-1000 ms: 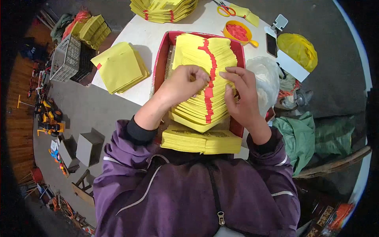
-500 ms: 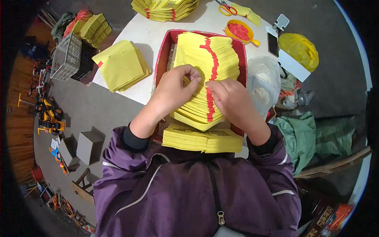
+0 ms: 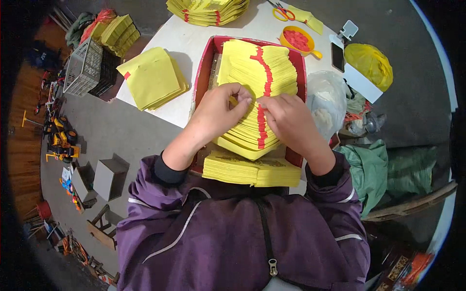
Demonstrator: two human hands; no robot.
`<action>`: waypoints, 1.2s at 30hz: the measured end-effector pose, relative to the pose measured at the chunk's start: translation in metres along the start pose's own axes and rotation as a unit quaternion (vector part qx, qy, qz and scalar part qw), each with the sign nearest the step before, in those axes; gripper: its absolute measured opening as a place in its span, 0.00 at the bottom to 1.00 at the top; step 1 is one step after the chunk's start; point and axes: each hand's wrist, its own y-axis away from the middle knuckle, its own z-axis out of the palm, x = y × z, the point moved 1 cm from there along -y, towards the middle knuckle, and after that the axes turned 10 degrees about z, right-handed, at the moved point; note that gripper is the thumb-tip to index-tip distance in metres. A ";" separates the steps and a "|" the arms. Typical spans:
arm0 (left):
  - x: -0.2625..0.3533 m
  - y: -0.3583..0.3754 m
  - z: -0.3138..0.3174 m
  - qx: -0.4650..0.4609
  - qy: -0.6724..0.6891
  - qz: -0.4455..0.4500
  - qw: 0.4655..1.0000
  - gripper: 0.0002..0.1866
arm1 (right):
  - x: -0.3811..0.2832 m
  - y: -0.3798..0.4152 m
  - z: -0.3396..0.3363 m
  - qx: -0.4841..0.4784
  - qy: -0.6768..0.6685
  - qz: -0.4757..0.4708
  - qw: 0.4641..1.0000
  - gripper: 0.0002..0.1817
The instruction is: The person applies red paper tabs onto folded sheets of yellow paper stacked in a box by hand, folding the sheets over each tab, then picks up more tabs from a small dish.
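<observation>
A long stack of folded yellow paper (image 3: pixel 242 68) lies fanned in a red-rimmed box (image 3: pixel 206 58), with a row of red paper tabs (image 3: pixel 262 127) running along it. My left hand (image 3: pixel 218 109) is over the left side of the stack, thumb and forefinger curled together at their tips. Beside it, my right hand (image 3: pixel 291 116) has its fingers pinched at the red row. Whatever is between the fingertips of either hand is too small to make out. Nearer to me, another thick yellow paper bundle (image 3: pixel 252 172) with dark print sits at the box's front end.
On the white table (image 3: pixel 167 36) are a yellow paper pile (image 3: pixel 153 80), a printed yellow bundle (image 3: pixel 208 12), scissors (image 3: pixel 283 13), an orange bowl (image 3: pixel 297 40) of red pieces and a phone (image 3: pixel 337 57). A clear plastic bag (image 3: pixel 326 104) stands right of the box.
The whole view has shifted slightly, so the table's things appear a little farther right. Both hands keep nearly the same pose over the paper stack.
</observation>
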 end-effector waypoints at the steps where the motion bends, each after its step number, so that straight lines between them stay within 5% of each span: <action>1: 0.000 0.000 0.000 0.007 0.009 0.003 1.000 0.06 | 0.000 0.000 0.001 0.003 0.004 0.000 1.000 0.20; 2: -0.001 0.001 0.000 0.008 0.009 0.003 1.000 0.06 | 0.000 0.000 0.001 0.003 0.003 -0.002 1.000 0.20; 4: -0.005 0.001 0.003 0.009 0.018 0.005 1.000 0.06 | 0.002 0.001 0.002 -0.016 -0.191 0.147 0.970 0.20; 6: -0.008 0.001 0.004 0.007 0.027 0.009 1.000 0.06 | 0.004 0.003 0.003 -0.034 -0.373 0.288 0.881 0.20; 12: -0.001 0.001 0.005 -0.015 0.021 -0.001 1.000 0.07 | 0.011 -0.005 -0.003 0.024 -0.172 0.262 0.949 0.22; 16: -0.006 0.004 0.004 -0.006 0.033 -0.009 0.999 0.07 | 0.017 0.000 0.008 0.133 -0.057 0.155 0.977 0.21; 27: 0.000 -0.011 0.015 -0.012 -0.018 0.045 0.999 0.07 | 0.010 0.011 -0.005 0.103 -0.224 0.206 0.947 0.20; 36: -0.002 -0.009 0.012 -0.020 -0.014 0.013 1.000 0.10 | 0.011 0.019 0.015 0.117 -0.031 0.113 0.986 0.20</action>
